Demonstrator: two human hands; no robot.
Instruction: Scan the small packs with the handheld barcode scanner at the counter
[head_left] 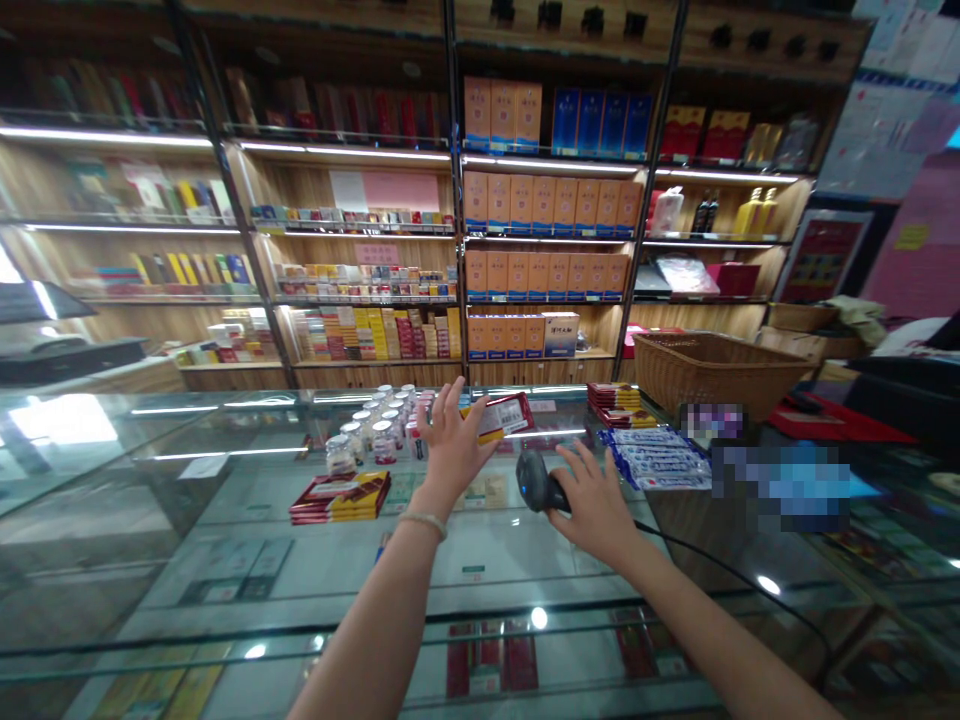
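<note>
My left hand (pixel 454 445) grips a red and yellow chocolate bar (pixel 508 415) over the glass counter, its white label side facing me. In my right hand (pixel 596 500) is a black barcode scanner (pixel 534 482), its head turned toward the bar, and a cord runs from it to the lower right. A stack of similar chocolate bars (pixel 341 497) lies left of my left wrist. Another stack of bars (pixel 619 404) sits beyond my right hand, with blue and white packets (pixel 658 458) beside it. Several small lidded jars (pixel 371 425) stand just left of my left hand.
A wicker basket (pixel 712 370) stands at the counter's right rear, near a red mat (pixel 840 420). The glass counter (pixel 480 570) shows goods beneath it. Shelves with orange boxes (pixel 551 203) and small packs line the wall. The black cord (pixel 739 575) crosses the counter's right side.
</note>
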